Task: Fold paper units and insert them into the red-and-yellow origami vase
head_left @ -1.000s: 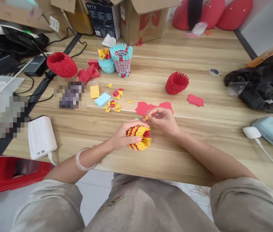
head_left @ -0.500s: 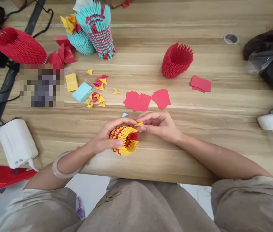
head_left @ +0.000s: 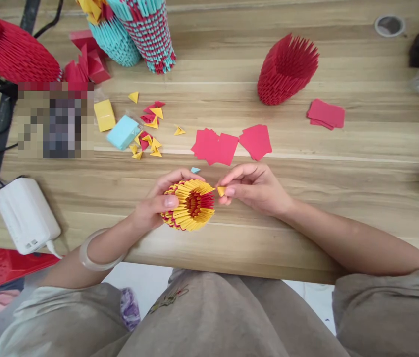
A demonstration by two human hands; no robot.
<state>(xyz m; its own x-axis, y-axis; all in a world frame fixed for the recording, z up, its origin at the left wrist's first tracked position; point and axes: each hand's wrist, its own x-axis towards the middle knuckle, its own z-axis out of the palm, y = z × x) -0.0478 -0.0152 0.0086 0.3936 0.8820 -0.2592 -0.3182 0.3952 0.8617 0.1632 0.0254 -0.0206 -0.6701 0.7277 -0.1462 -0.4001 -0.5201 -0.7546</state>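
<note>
While left hand (head_left: pixel 157 197) clasps yellow-red bowl (head_left: pixel 184 212), right hand (head_left: pixel 256 191) pinches yellow triangle (head_left: pixel 221 191); marks (head_left: pixel 31 244) on white device (head_left: pixel 29 213) unreadable.

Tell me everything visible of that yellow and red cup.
The cup looks built from folded paper pieces, mostly yellow with red rows outside, red showing inside. Its spiky rim is yellow; its mouth tilts toward the viewer. The left hand holds its side, thumb near the rim. Whether it rests on the table is unclear.
</note>
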